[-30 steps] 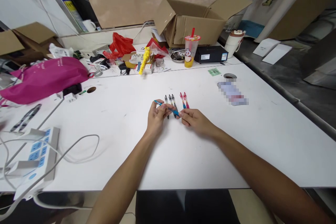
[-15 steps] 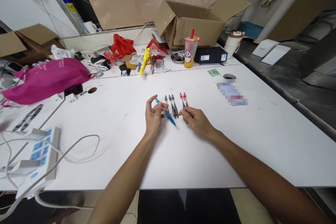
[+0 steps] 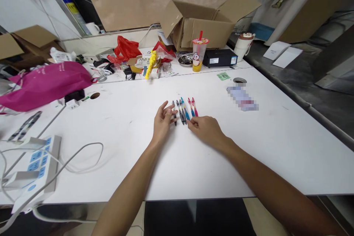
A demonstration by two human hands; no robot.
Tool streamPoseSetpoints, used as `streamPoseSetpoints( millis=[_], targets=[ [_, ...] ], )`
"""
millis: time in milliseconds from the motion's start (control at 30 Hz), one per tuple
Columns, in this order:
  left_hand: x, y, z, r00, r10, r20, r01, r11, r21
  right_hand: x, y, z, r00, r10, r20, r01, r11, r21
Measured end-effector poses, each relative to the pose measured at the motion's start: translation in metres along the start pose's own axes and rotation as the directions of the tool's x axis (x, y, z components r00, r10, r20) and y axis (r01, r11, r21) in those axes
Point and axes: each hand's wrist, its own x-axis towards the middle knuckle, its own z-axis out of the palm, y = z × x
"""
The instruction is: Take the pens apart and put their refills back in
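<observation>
Several pens lie side by side on the white table. Black and grey pens form the left part of the row, with a blue pen beside them. Pens with pink tops lie at the right. My left hand is at the row's left end, fingers apart, its fingertips by the leftmost black pen. My right hand has its fingers curled together at the lower ends of the blue and pink-topped pens; what its fingertips pinch, if anything, is hidden.
Behind are a cup with a red straw, a black box, an open carton and a yellow object. A magenta bag and a power strip with cables are at the left.
The blue pen has left my left hand and now lies in the row between the black and pink-topped pens. My left hand has opened; my right hand stays near the pens' lower ends.
</observation>
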Motion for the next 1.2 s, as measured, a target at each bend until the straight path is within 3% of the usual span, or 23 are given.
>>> streamPoseSetpoints(
  millis=[200, 300, 400, 500, 600, 633, 833, 1100, 1200],
  targets=[
    [0.002, 0.0, -0.001, 0.999, -0.022, -0.026, 0.023, 0.999, 0.044, 0.011, 0.007, 0.004, 0.995, 0.093, 0.041, -0.08, 0.963, -0.256],
    [0.002, -0.001, -0.001, 1.0, -0.02, -0.014, 0.021, 0.996, 0.087, 0.013, 0.005, 0.005, 0.995, 0.096, 0.032, -0.082, 0.951, -0.299],
    [0.001, -0.002, -0.002, 0.997, 0.068, 0.022, -0.071, 0.964, 0.255, 0.013, 0.006, 0.005, 0.994, 0.106, -0.002, -0.102, 0.955, -0.28],
    [-0.001, -0.005, -0.003, 0.963, 0.222, 0.151, -0.268, 0.815, 0.513, 0.011, 0.011, 0.003, 0.994, -0.079, -0.08, 0.064, 0.981, -0.182],
    [-0.002, -0.01, -0.005, 0.891, 0.284, 0.353, -0.452, 0.622, 0.64, 0.011, 0.018, 0.005, 0.912, -0.406, -0.067, 0.398, 0.912, -0.101],
    [-0.002, -0.012, -0.006, 0.87, 0.279, 0.407, -0.491, 0.581, 0.649, 0.012, 0.02, 0.006, 0.889, -0.455, -0.045, 0.45, 0.888, -0.089],
    [-0.001, -0.016, -0.01, 0.832, 0.263, 0.489, -0.552, 0.485, 0.678, 0.016, 0.026, 0.013, 0.897, -0.442, -0.014, 0.438, 0.892, -0.111],
    [0.002, -0.014, -0.011, 0.807, 0.286, 0.516, -0.588, 0.462, 0.664, 0.017, 0.026, 0.007, 0.865, -0.495, -0.082, 0.488, 0.868, -0.094],
    [0.002, -0.014, -0.011, 0.801, 0.29, 0.523, -0.596, 0.463, 0.656, 0.017, 0.027, 0.004, 0.885, -0.452, -0.11, 0.451, 0.892, -0.042]
  ],
)
